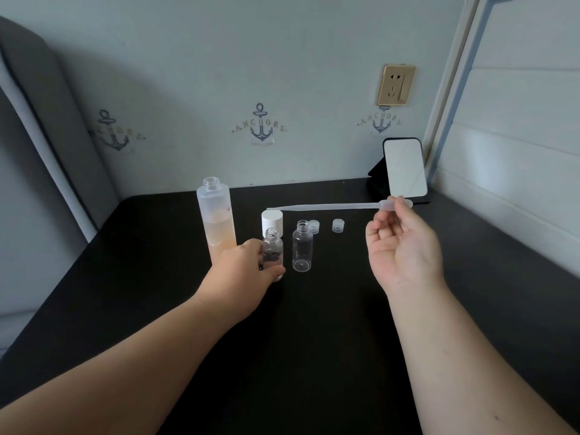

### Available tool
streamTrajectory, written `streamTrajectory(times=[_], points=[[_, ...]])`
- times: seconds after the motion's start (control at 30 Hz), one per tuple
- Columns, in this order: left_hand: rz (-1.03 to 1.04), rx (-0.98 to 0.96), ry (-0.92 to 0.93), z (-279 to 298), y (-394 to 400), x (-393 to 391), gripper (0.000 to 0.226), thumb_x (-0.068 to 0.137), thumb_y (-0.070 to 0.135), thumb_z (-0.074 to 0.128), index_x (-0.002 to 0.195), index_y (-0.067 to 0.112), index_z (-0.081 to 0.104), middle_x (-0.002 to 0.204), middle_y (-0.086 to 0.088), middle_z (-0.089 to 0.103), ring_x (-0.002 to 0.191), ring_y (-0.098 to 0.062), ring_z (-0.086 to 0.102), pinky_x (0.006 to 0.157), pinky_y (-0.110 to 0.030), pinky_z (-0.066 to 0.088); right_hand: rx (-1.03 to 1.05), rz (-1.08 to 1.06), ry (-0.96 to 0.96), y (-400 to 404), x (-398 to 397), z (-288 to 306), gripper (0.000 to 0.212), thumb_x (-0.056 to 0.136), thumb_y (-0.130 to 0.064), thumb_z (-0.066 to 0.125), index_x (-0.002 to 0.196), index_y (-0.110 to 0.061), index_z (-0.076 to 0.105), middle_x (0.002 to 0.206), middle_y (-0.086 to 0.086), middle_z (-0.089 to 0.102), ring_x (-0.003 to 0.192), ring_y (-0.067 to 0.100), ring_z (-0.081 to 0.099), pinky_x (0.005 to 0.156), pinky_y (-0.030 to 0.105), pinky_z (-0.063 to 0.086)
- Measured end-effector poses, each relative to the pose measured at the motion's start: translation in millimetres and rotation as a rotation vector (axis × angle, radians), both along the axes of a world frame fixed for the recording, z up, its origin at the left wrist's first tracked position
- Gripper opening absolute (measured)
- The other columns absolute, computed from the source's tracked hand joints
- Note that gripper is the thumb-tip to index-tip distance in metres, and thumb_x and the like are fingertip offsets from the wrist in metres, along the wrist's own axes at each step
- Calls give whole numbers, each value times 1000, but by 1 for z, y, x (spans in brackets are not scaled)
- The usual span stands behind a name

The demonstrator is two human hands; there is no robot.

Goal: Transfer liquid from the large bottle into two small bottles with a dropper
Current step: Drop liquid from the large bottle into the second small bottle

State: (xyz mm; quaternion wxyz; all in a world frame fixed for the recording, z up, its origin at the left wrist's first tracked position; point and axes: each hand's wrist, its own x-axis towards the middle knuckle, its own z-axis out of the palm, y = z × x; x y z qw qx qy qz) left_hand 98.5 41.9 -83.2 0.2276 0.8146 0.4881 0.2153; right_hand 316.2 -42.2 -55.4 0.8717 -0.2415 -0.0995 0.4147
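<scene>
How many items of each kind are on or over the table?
Large bottle: 1
Small bottles: 2
White cap: 1
Small clear caps: 2
Dropper: 1
Phone on stand: 1
Total: 8

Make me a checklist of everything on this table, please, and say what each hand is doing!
Surface: black table, dark and plain.
Job's things: large bottle uncapped, upright, part full of peach liquid; left small bottle and right small bottle both upright and uncapped; dropper held level above them.
Clutter: white cap behind the small bottles; two small clear caps; phone on a stand at the back right.
Hands: left hand grips the left small bottle; right hand pinches the dropper's bulb with its fingers.
Cables: nothing seen.
Surroundings: wall with anchor prints, gold wall socket, grey padded edge left, white panel right.
</scene>
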Motion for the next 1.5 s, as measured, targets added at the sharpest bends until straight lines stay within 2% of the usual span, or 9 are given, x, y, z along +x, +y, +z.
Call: streamTrajectory(times=[0.2, 0.4, 0.53, 0.8, 0.9, 1.0, 1.27, 1.4, 1.5], points=[[30, -15, 45, 7, 2, 11, 39, 93, 41, 67, 125, 22, 56, 113, 7, 65, 102, -10, 61, 89, -33, 54, 17, 15, 17, 0, 1, -3, 33, 93, -11, 69, 62, -17, 79, 77, -1, 72, 64, 9, 66, 62, 20, 52], [63, 5, 35, 10, 2, 11, 58, 86, 54, 70, 132, 24, 54, 117, 11, 66, 99, -4, 58, 77, -21, 47, 30, 20, 41, 0, 2, -2, 34, 93, -11, 69, 62, -18, 79, 77, -1, 72, 64, 9, 66, 63, 20, 51], [122, 117, 51, 16, -6, 2, 87, 81, 70, 64, 149, 22, 41, 138, 9, 60, 119, -13, 60, 84, -23, 42, 39, 21, 49, 0, 3, -3, 35, 94, -11, 68, 61, -18, 79, 78, -1, 72, 64, 9, 66, 63, 21, 51], [-48, 617, -61, 44, -29, 6, 47, 92, 45, 64, 133, 21, 60, 133, 6, 62, 98, -15, 66, 72, -23, 44, 63, 1, 44, 1, 4, -4, 34, 95, -13, 66, 64, -18, 80, 77, -2, 72, 63, 9, 65, 62, 21, 50], [-145, 633, 39, 50, -25, 23, 43, 95, 34, 64, 134, 18, 60, 137, 4, 58, 104, -24, 67, 81, -31, 50, 70, -13, 70, 0, 5, -5, 23, 95, -12, 67, 75, -14, 77, 79, -1, 71, 62, 11, 62, 61, 22, 50], [-168, 619, 217, 54, -16, 37, 41, 96, 38, 59, 134, 21, 56, 133, 5, 58, 106, -25, 63, 85, -34, 49, 84, -17, 73, 0, 7, -7, 32, 95, -11, 65, 66, -17, 78, 79, -1, 70, 62, 11, 61, 61, 23, 49], [-224, 568, 542, 63, -1, 59, 32, 94, 46, 60, 118, 26, 55, 107, 5, 64, 93, -22, 64, 72, -34, 48, 60, -21, 72, 1, 9, -5, 38, 96, -13, 65, 60, -18, 78, 77, -2, 70, 61, 10, 60, 61, 22, 48], [-235, 600, 572, 61, 0, 62, 31, 93, 46, 62, 115, 26, 55, 92, 6, 56, 84, -22, 63, 64, -31, 43, 62, -25, 68, 1, 10, -5, 39, 96, -13, 65, 59, -18, 78, 76, -2, 70, 60, 9, 59, 61, 22, 48], [-234, 604, 515, 65, -2, 59, 38, 92, 47, 62, 123, 26, 54, 103, 4, 63, 92, -23, 64, 70, -32, 46, 57, -33, 70, 1, 10, -5, 35, 95, -13, 66, 62, -16, 78, 75, -1, 69, 59, 10, 59, 59, 22, 48]])
